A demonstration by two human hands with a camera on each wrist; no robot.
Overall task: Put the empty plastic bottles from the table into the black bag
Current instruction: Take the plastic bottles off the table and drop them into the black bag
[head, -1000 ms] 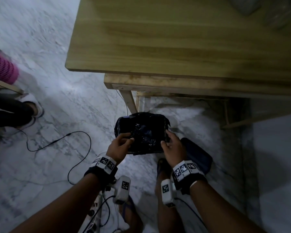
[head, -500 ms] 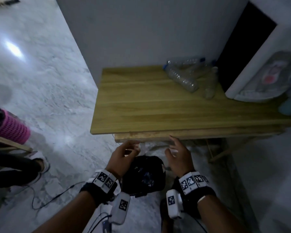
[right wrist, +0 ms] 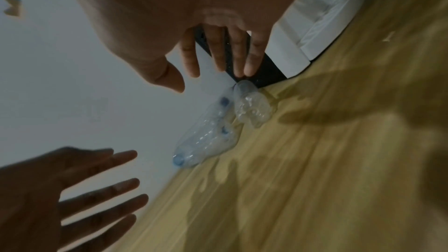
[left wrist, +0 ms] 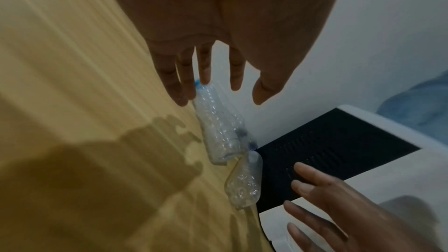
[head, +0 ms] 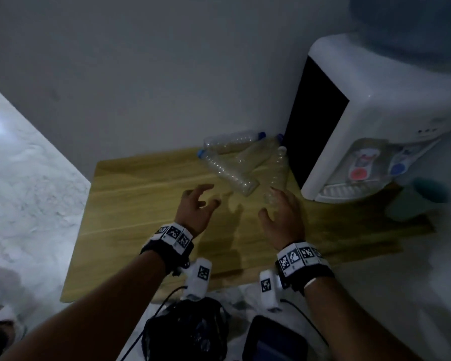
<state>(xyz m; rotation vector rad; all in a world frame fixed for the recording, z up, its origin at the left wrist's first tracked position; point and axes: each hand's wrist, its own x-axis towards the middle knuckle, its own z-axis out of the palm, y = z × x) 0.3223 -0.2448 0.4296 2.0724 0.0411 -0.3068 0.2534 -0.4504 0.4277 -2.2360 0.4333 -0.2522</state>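
Observation:
Several clear empty plastic bottles [head: 229,170] with blue caps lie in a heap at the far right of the wooden table [head: 141,204], against the wall. In the wrist views the bottles [left wrist: 218,131] [right wrist: 208,139] lie just beyond my fingers. My left hand [head: 198,207] hovers over the table with fingers spread, a short way before the nearest bottle. My right hand [head: 281,212] is spread too, its fingertips by the base of another bottle [head: 276,175]; contact is unclear. The black bag [head: 188,332] sits on the floor below the table's near edge.
A white water dispenser [head: 375,121] with a black side panel stands right of the bottles, a teal cup [head: 417,199] before it. A dark flat object [head: 274,342] lies beside the bag. Cables run from my wrists. Marble floor [head: 24,178] spreads left.
Both hands let go of the black bag on the floor and rose over the table toward the bottles. My head tilted up, bringing the wall and dispenser into view.

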